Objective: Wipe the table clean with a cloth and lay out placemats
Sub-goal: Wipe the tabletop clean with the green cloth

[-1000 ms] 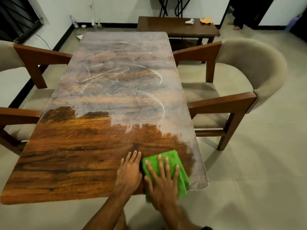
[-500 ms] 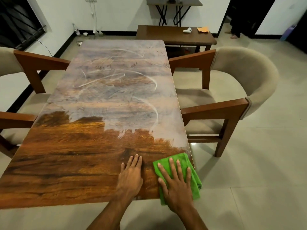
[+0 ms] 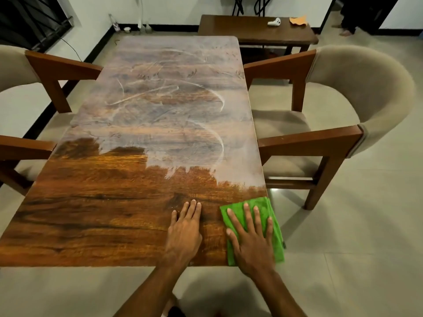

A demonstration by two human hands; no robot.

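A long wooden table point(image 3: 109, 213) stretches away from me. Its far two thirds carry a whitish dusty film point(image 3: 164, 106) with streaks; the near strip is dark, glossy brown. A folded green cloth point(image 3: 263, 208) lies at the near right corner, hanging slightly over the right edge. My right hand point(image 3: 250, 239) presses flat on the cloth with fingers spread. My left hand point(image 3: 185, 227) rests flat on the bare wood just left of it, holding nothing. No placemats are in view.
Beige upholstered chairs with wooden arms stand on both sides: one at the right point(image 3: 338, 115), one at the left point(image 3: 29, 92). A low wooden bench point(image 3: 251, 30) beyond the table holds a small white object and an orange scrap. Pale floor tiles surround everything.
My right hand slid the green cloth rightwards to the table's near right corner, clearing the film there. My left hand stayed flat on the wood.
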